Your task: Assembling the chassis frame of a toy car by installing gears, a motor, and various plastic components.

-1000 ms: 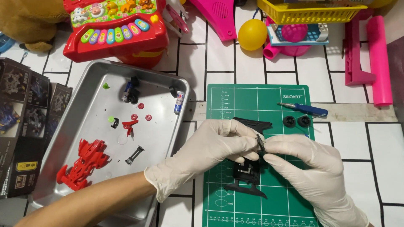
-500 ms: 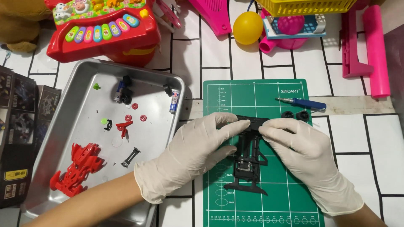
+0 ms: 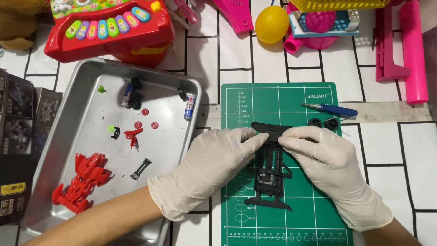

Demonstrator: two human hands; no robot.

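A black toy car chassis (image 3: 271, 171) lies lengthwise on the green cutting mat (image 3: 309, 214). Both hands wear white gloves. My left hand (image 3: 214, 166) grips the chassis's upper end from the left with fingertips. My right hand (image 3: 325, 159) pinches the same end from the right. A blue-handled screwdriver (image 3: 331, 109) and two small black wheels (image 3: 323, 122) lie on the mat's upper right, just above my right hand.
A metal tray (image 3: 86, 150) on the left holds a red car body (image 3: 82, 182), small red and black parts, a battery (image 3: 189, 106) and a motor. A red toy keyboard (image 3: 109, 27), yellow ball (image 3: 271, 23), pink toys and dark boxes (image 3: 18, 132) surround the work area.
Both hands turned the chassis and set it flat and lengthwise on the mat. The hands moved from gripping its middle to holding its upper end.
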